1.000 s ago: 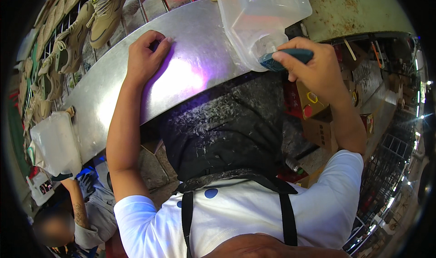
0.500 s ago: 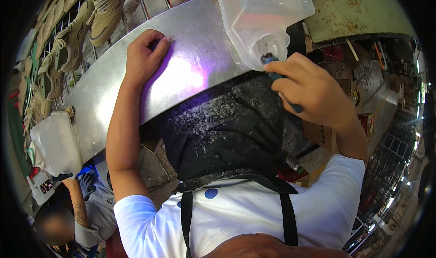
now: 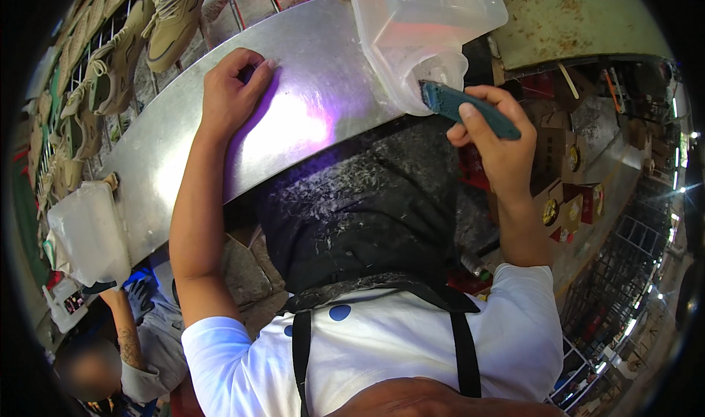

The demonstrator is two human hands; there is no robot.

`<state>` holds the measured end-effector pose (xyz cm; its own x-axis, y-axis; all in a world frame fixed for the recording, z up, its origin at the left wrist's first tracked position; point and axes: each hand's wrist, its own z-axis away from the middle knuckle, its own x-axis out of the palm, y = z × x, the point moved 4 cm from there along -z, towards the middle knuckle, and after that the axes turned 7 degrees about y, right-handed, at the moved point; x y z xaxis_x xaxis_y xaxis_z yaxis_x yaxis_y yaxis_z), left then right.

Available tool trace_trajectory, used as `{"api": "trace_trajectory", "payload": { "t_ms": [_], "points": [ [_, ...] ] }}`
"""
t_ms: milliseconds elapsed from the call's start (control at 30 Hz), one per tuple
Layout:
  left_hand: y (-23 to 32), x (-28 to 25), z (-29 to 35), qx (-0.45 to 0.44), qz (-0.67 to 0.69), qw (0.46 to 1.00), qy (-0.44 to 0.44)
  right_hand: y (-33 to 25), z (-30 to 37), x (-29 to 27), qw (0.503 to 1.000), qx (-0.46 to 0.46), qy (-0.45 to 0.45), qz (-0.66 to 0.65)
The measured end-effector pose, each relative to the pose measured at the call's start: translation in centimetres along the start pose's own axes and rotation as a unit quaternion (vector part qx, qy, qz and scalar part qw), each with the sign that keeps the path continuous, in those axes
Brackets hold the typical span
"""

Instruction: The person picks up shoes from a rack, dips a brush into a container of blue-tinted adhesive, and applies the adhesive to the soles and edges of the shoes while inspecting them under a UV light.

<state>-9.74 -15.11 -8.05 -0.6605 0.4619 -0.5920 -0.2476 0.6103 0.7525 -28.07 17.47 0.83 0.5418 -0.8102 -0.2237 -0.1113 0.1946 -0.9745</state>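
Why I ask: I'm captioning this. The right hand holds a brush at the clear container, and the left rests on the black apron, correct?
Not quite: the left hand rests on the metal table, not the black apron, as the head view shows. The right hand does hold a brush at the clear container.

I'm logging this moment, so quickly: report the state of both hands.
Left hand: loosely closed on the metal bench, nothing visible in it.
Right hand: closed, holding the teal brush.
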Motion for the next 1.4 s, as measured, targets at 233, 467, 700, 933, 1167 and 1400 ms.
{"api": "trace_trajectory", "payload": {
  "t_ms": [233, 467, 700, 933, 1167, 1400],
  "points": [
    [0.0, 0.0, 0.0, -0.021, -0.016, 1.000, -0.008, -4.4, -2.1, -2.8, 0.984, 0.126, -0.122, 0.007],
    [-1.2, 0.2, 0.1, 0.001, 0.051, 0.999, 0.016, -7.4, -8.8, -2.8, 0.970, -0.042, -0.089, -0.220],
    [0.3, -0.9, -0.2, -0.050, 0.062, 0.997, -0.007, -9.7, -15.9, 3.0, 0.908, -0.079, -0.163, -0.379],
    [0.3, -1.7, 0.2, -0.088, 0.099, 0.991, 0.003, -8.6, -17.5, 5.3, 0.920, -0.038, -0.068, -0.383],
    [-0.8, -1.8, -0.1, -0.189, 0.266, 0.945, 0.007, -8.0, -18.0, 4.6, 0.908, -0.032, -0.063, -0.412],
    [-1.3, -8.7, -2.3, -0.146, 0.229, 0.952, 0.143, -8.7, -17.3, 5.1, 0.921, -0.017, -0.047, -0.385]
  ]
}}
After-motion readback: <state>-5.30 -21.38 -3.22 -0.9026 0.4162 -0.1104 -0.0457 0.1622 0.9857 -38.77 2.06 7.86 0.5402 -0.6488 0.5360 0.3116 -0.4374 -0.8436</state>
